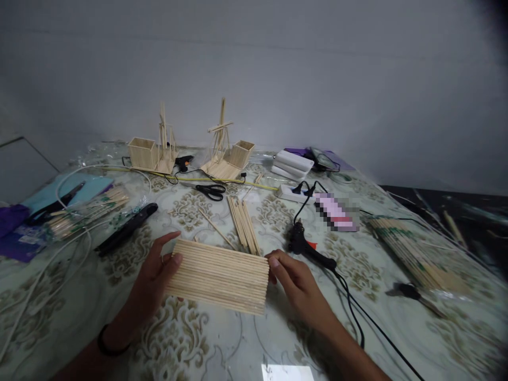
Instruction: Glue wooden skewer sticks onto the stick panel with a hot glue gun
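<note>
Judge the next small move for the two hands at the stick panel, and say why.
Probably squeeze the ends inward to square the stick panel: the left hand and right hand each press one end of it, its right edge looks slightly uneven, and the glue gun lies unused beside the right hand.

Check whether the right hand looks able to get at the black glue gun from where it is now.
Probably yes. The right hand rests at the stick panel's right edge, and the glue gun lies just beyond it on the table, nothing between them.
</note>
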`<state>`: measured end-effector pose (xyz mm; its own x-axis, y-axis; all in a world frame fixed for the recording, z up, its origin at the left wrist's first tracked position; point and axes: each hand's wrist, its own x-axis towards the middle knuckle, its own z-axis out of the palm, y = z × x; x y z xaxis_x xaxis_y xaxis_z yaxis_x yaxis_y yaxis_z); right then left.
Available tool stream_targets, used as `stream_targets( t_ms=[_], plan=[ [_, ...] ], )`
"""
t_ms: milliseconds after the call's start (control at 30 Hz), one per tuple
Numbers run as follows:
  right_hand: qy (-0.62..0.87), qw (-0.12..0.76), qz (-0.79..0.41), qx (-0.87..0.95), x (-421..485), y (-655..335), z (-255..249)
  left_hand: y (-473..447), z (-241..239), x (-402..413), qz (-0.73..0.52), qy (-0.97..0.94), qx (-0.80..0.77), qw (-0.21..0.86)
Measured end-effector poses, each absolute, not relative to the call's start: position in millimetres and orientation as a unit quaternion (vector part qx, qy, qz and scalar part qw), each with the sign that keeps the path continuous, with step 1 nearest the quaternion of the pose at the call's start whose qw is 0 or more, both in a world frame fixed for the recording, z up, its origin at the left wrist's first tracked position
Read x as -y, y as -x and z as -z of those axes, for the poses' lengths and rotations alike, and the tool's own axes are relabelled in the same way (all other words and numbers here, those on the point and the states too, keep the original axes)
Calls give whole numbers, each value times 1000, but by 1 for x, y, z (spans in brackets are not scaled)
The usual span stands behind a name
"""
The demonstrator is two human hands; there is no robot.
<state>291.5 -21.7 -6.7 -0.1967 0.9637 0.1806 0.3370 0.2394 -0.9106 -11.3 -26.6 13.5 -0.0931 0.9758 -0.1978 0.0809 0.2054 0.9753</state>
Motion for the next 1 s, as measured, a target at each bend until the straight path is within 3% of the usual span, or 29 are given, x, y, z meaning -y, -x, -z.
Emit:
stream_targets(
  t_ms=[233, 600, 1000],
  plan=[
    [477, 396, -380, 687, 23, -289, 8, 20, -8, 24, -433, -554, -598, 384],
    [440, 387, -420, 693, 27, -289, 6, 20, -5, 27, -440, -490, -667, 348],
    [456, 394, -404, 688, 28, -282, 6, 13, -16, 30, -450, -520, -643, 337]
  ],
)
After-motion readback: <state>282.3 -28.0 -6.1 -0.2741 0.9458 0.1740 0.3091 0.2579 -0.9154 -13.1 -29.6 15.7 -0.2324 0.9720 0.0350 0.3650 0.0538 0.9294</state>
